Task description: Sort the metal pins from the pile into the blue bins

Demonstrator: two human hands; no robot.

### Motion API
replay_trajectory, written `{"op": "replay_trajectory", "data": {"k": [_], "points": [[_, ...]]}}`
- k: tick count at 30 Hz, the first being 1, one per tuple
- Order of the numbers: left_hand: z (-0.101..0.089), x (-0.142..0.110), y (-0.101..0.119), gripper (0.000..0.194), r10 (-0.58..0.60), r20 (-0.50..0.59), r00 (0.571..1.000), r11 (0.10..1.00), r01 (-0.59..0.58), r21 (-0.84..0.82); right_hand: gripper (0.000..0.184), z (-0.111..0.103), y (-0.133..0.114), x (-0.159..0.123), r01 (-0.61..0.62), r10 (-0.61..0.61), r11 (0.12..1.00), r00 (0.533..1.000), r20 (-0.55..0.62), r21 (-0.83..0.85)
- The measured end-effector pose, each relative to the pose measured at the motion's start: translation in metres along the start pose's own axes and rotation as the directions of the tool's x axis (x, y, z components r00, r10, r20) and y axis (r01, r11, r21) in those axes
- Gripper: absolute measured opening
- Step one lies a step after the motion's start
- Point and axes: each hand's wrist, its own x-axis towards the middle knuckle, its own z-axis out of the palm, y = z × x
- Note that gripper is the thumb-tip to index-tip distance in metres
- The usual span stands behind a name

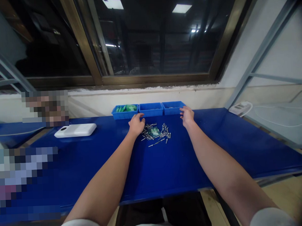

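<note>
Metal rivet-like pins (165, 132) lie around a green packet (154, 132) on a blue surface (166, 172), seemingly central for two-handed reach: left hand (136, 125) at their ten o'clock, grip loosely spread; right hand (188, 116) at two, beside a blue bin (174, 111), pinch indeterminable.

– Specify the slim pins (166, 130).
– Metal by appearance; smooth, bright finish.
– The bins (151, 112)?
– Plastic, slight sheen.
– The worktop (98, 172)?
– Smooth, glossy.
– The window frame (154, 79)?
– Metal, satin. The window pane (160, 36): glass, smooth, reflective.
</note>
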Motion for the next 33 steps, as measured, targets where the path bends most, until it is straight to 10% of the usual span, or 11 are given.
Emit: {"op": "replay_trajectory", "data": {"k": [5, 10, 15, 19, 33], "points": [[0.002, 0.002, -0.005, 0.031, 0.029, -0.009, 1.000, 1.000, -0.029, 0.012, 0.030, -0.003, 0.004, 0.004, -0.001, 0.001, 1.000, 0.999, -0.048, -0.003], [0.004, 0.001, -0.007, 0.036, 0.105, 0.028, 0.994, 0.983, -0.108, 0.145, 0.019, 0.004, 0.012, -0.010, 0.269, -0.237, 0.870, 0.963, 0.128, -0.412], [0.009, -0.005, -0.004, 0.056, 0.178, 0.229, 0.957, 0.941, -0.233, 0.245, 0.012, 0.017, 0.011, -0.042, 0.543, -0.091, 0.591, 0.779, 0.620, -0.597], [0.014, -0.006, -0.005, 0.067, 0.142, 0.379, 0.914, 0.923, -0.261, 0.282, 0.017, 0.021, 0.008, -0.054, 0.662, 0.009, 0.435, 0.675, 0.738, -0.611], [0.008, -0.007, 0.002, 0.065, 0.070, 0.454, 0.888, 0.945, -0.204, 0.255, 0.031, 0.022, 0.013, -0.051, 0.693, -0.017, 0.336, 0.682, 0.731, -0.638]]}}
